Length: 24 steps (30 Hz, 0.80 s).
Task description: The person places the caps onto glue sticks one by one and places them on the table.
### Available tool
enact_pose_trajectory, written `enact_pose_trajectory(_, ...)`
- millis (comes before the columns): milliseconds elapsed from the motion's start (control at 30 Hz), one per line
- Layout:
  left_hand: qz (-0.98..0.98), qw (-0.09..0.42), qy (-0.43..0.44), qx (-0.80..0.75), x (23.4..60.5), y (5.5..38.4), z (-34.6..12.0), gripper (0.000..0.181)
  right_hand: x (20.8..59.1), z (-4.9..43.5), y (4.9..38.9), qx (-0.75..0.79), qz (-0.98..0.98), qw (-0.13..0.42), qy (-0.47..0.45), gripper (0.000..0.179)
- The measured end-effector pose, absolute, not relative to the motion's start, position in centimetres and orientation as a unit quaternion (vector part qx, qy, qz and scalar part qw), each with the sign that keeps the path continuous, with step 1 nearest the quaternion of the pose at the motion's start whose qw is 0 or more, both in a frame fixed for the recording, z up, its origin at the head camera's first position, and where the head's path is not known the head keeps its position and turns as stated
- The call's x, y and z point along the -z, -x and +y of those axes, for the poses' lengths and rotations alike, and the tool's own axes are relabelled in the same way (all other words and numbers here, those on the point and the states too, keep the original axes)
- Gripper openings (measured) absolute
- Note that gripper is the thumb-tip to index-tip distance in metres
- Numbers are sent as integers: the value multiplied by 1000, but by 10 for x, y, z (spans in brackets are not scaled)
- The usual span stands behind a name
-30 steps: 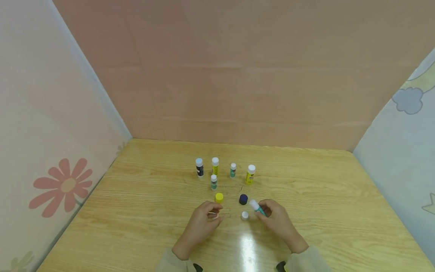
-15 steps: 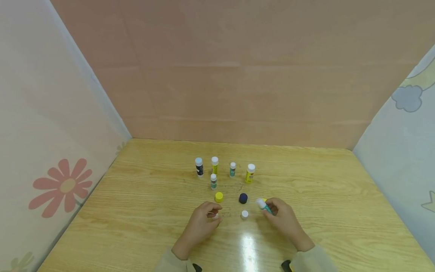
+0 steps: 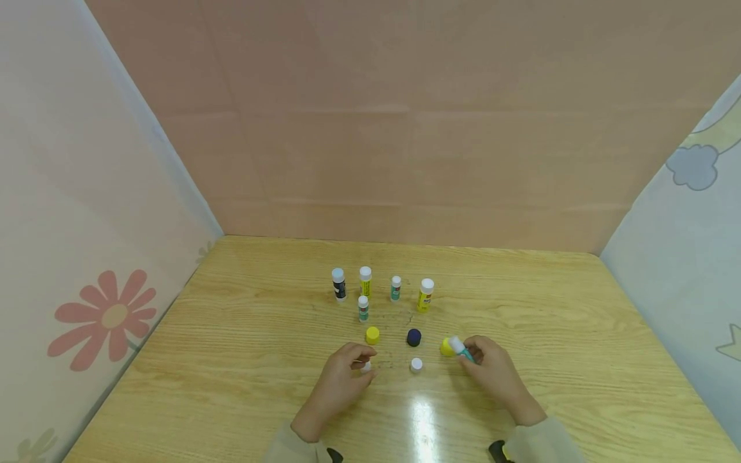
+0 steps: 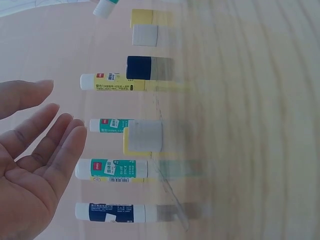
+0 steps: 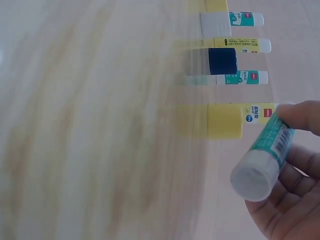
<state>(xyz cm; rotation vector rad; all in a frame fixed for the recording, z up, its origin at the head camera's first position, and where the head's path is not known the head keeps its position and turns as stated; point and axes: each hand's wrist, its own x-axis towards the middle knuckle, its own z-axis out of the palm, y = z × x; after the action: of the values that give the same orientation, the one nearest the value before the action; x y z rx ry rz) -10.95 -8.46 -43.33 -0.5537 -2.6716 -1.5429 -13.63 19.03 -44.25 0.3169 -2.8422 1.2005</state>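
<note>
My right hand (image 3: 498,374) holds a teal glue stick (image 5: 272,142) above the table, pinched between thumb and fingers. Tilted, the stick points its white end toward the lens in the right wrist view. Just left of it stands a yellow cap (image 3: 447,348). My left hand (image 3: 340,378) hovers over the wood with fingers loosely bent and nothing in them. A white cap (image 3: 366,367) shows between its thumb and fingers, apart from them in the left wrist view. Between the hands are a navy cap (image 3: 413,337), another white cap (image 3: 416,365) and a second yellow cap (image 3: 373,335).
Upright glue sticks stand farther back: a navy one (image 3: 339,287), a yellow one (image 3: 365,283), a teal one (image 3: 395,289), a second yellow one (image 3: 425,296) and a nearer teal one (image 3: 363,310). Behind the wooden table (image 3: 550,321) rises a plain pinkish backdrop (image 3: 370,161).
My right hand has moved rightward with the teal glue stick, and the yellow cap beside it has come into view. My left hand has stayed nearly still.
</note>
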Motion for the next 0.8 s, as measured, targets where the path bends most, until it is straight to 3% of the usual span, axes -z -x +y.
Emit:
enact_pose_trajectory(267, -847, -20, 159, 507, 434, 110, -87, 27, 441, 195, 137, -370, -925, 13, -89, 20)
enact_pose_trajectory(800, -849, -19, 162, 503, 437, 112, -89, 28, 442, 202, 137, -329, -941, -26, -68, 19)
